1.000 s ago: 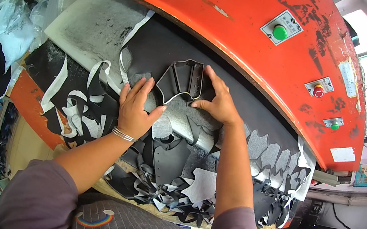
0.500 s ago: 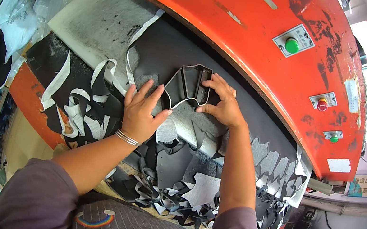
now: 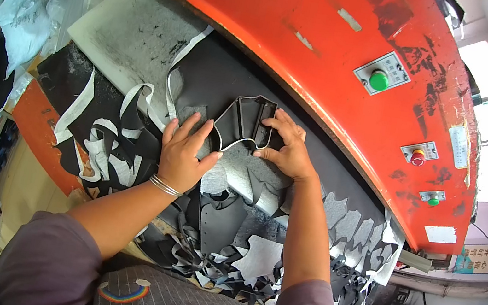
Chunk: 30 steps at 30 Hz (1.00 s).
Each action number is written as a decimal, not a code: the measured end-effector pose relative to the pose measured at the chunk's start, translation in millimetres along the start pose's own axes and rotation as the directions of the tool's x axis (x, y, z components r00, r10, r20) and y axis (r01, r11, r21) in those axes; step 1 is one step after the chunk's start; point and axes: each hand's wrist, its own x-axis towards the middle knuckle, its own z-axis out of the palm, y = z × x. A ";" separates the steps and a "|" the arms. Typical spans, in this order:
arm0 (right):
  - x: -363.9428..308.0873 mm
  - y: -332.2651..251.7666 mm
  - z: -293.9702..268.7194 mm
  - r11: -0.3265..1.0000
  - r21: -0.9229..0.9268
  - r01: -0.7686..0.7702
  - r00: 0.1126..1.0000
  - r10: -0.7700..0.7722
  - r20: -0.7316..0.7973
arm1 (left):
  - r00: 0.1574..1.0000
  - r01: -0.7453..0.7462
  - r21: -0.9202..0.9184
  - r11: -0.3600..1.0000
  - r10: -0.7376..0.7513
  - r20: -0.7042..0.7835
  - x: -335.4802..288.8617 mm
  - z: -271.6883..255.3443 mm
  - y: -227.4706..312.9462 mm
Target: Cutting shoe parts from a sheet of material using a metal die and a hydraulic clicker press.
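Note:
A steel cutting die [image 3: 240, 120], an angular metal frame with inner crossbars, sits on a black sheet [image 3: 220, 62] with a pale fibrous backing. My right hand [image 3: 289, 150] grips the die's right side, thumb at the near corner and fingers along the edge. My left hand [image 3: 182, 152] lies with its fingers spread on the material, fingertips close to the die's left edge. Its palm holds nothing. Nearer to me, a black cut piece with small holes [image 3: 221, 225] rests among the scraps.
An orange machine beam [image 3: 265, 18] with a green button [image 3: 379, 80] and a red button [image 3: 417, 157] spans the far side. A worn white board [image 3: 127, 22] extends at the left. Offcut strips [image 3: 101, 149] and scraps [image 3: 259, 257] pile up left and near.
The view has shifted slightly, so the machine beam appears lower. My hands and the die keep nearly the same places on the sheet.

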 end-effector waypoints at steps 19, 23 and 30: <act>-220.3 -2.0 -217.0 0.929 0.012 -0.369 -0.091 -0.023 -0.996 | 0.958 0.205 -0.553 0.808 -0.051 0.281 35.2 -69.9 95.8; -215.6 10.7 -253.3 0.652 0.255 -0.714 -0.333 0.005 -0.943 | 0.881 0.124 -0.608 0.784 0.195 0.432 67.2 -76.2 166.5; -190.3 8.0 -233.9 0.958 0.196 -0.210 -0.333 0.118 -0.935 | 0.850 -0.271 -0.422 0.865 0.421 0.316 134.9 -28.5 194.1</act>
